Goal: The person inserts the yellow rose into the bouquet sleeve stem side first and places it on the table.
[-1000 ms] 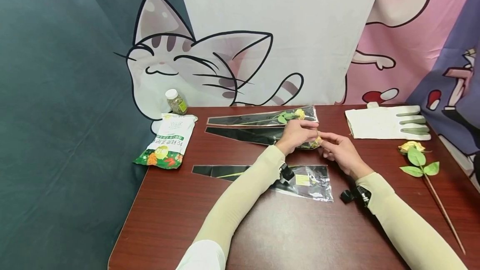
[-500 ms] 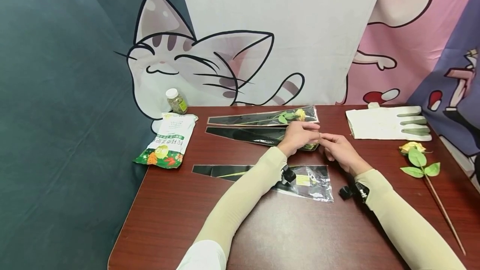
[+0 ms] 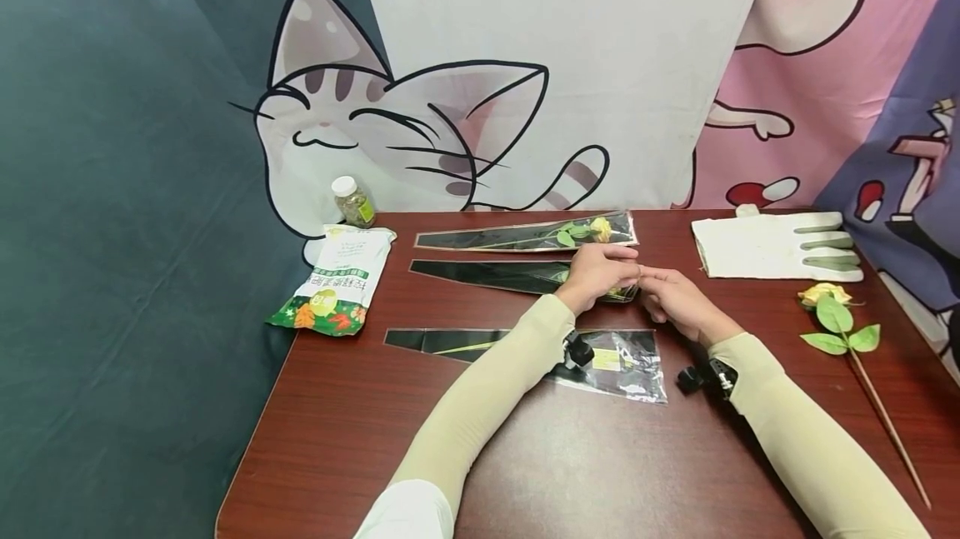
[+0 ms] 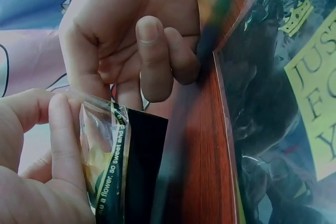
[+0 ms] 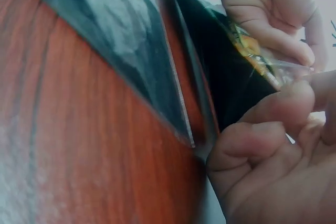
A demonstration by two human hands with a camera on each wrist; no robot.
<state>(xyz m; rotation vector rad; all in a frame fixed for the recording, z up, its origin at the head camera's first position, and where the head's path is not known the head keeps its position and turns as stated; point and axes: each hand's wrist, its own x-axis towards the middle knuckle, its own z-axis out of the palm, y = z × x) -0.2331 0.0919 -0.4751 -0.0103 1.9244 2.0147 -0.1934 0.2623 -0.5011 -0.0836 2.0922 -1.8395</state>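
Left hand (image 3: 600, 276) and right hand (image 3: 684, 304) both pinched flower bag (image 3: 487, 275) at right end; thin plastic could tear, if pulled strongly.

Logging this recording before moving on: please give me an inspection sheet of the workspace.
Surface: red-brown wood-grain table.
Job's things: middle sleeve, yellow flower inside; far sleeve and near sleeve either side; loose yellow rose at right.
Clutter: jar, green-and-white bag, white glove.
Hands: left hand pinches the middle sleeve's wide end; right hand at the same end, grip unclear.
Cables: nothing seen.
Surroundings: cartoon-cat backdrop, teal fabric at left.
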